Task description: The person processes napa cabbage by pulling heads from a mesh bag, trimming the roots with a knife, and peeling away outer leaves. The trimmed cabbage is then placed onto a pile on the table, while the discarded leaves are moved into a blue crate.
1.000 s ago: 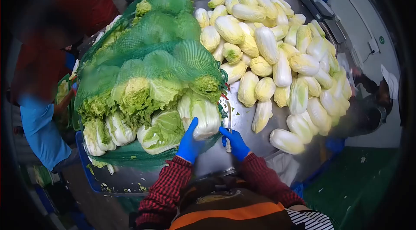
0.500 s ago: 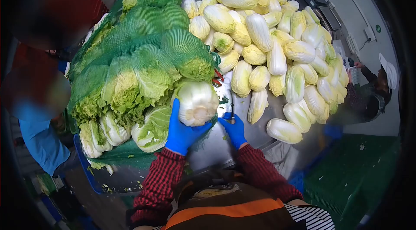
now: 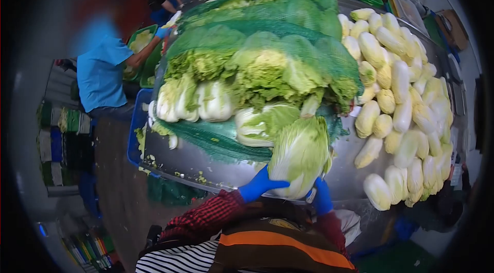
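Note:
A large leafy napa cabbage (image 3: 301,157) is held up near the table's front edge, its green leaves pointing away from me. My left hand (image 3: 263,185), in a blue glove, grips its lower left side. At the lower right of the cabbage is my right hand (image 3: 322,196), also gloved in blue, with fingers curled and partly hidden. A small pale, metallic-looking piece shows by those fingers; the rest is out of sight. Just behind lies another untrimmed cabbage (image 3: 265,125) on green netting (image 3: 216,142).
Netted leafy cabbages (image 3: 262,67) fill the table's middle. Trimmed yellow-white cabbages (image 3: 401,70) are heaped at the right. A blue tray (image 3: 135,134) with leaf scraps sits at the left corner. Beyond it stands a co-worker in a blue shirt (image 3: 103,67), beside a green crate (image 3: 146,41).
My view has swung left. The cabbage has turned from its cut base facing me to its leafy side showing, and lies nearer my body. My right hand has come up against it.

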A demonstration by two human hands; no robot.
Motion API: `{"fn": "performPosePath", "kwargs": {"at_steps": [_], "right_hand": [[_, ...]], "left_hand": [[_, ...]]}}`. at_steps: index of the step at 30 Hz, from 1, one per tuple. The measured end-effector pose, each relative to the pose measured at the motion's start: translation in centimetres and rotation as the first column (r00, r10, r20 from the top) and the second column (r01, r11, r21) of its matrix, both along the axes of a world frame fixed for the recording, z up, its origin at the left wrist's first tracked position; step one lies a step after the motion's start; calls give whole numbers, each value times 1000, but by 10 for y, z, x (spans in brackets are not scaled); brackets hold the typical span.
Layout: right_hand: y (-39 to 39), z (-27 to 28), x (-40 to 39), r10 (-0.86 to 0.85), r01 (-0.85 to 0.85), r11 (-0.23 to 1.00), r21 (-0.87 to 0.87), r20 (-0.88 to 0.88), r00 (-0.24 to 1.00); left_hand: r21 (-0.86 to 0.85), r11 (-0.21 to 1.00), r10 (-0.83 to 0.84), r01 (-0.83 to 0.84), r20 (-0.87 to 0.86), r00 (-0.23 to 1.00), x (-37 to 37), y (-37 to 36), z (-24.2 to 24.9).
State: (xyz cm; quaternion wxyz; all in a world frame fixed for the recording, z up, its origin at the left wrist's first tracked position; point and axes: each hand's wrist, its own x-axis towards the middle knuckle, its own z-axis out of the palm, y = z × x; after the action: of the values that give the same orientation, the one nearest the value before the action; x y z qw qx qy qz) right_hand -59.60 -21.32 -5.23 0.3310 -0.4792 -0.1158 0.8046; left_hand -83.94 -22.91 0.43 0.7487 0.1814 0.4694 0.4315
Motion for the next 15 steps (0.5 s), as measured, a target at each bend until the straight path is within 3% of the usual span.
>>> {"fn": "performPosePath", "kwargs": {"at_steps": [1, 2, 3, 4, 6, 8, 9, 10, 11, 12, 13, 15], "right_hand": [[-15, 6, -13, 44, -48, 997, 58, 69, 997], [-26, 12, -25, 80, -96, 989, 112, 140, 987], [-26, 18, -30, 195, -208, 964, 168, 89, 977], [-23, 35, -51, 202, -214, 963, 166, 87, 976], [-5, 70, -114, 439, -498, 823, 275, 249, 863], [3, 75, -181, 518, -580, 662, 474, 271, 812], [6, 83, -219, 523, -601, 574, 555, 316, 792], [13, 97, -255, 455, -720, 234, 654, 580, 675], [15, 105, -296, 433, -747, 77, 660, 653, 621], [9, 110, -333, 405, -762, -80, 643, 719, 564], [-2, 106, -366, 419, -766, -94, 636, 723, 549], [-19, 80, -432, 554, -887, -51, 458, 752, 356]], "left_hand": [[80, 980, -171, 184, -142, 975, -23, -13, 9], [77, 980, -169, 182, -144, 975, -43, -23, 18], [82, 974, -194, 211, -175, 965, -62, -31, 34], [86, 968, -216, 238, -205, 955, -83, -41, 42], [50, 969, -222, 241, -250, 943, -130, -69, 33], [-15, 944, -302, 329, -436, 848, -185, -98, 21], [-9, 923, -308, 384, -615, 726, -213, -118, 18], [0, 940, -279, 340, -572, 771, -239, -135, 8], [6, 955, -247, 295, -528, 813, -265, -153, -1], [-93, 890, -424, 446, -528, 736, -289, -162, 9], [-194, 792, -587, 579, -504, 634, -311, -173, 22], [-365, 505, -843, 782, -400, 358, -355, -190, 45]]}}
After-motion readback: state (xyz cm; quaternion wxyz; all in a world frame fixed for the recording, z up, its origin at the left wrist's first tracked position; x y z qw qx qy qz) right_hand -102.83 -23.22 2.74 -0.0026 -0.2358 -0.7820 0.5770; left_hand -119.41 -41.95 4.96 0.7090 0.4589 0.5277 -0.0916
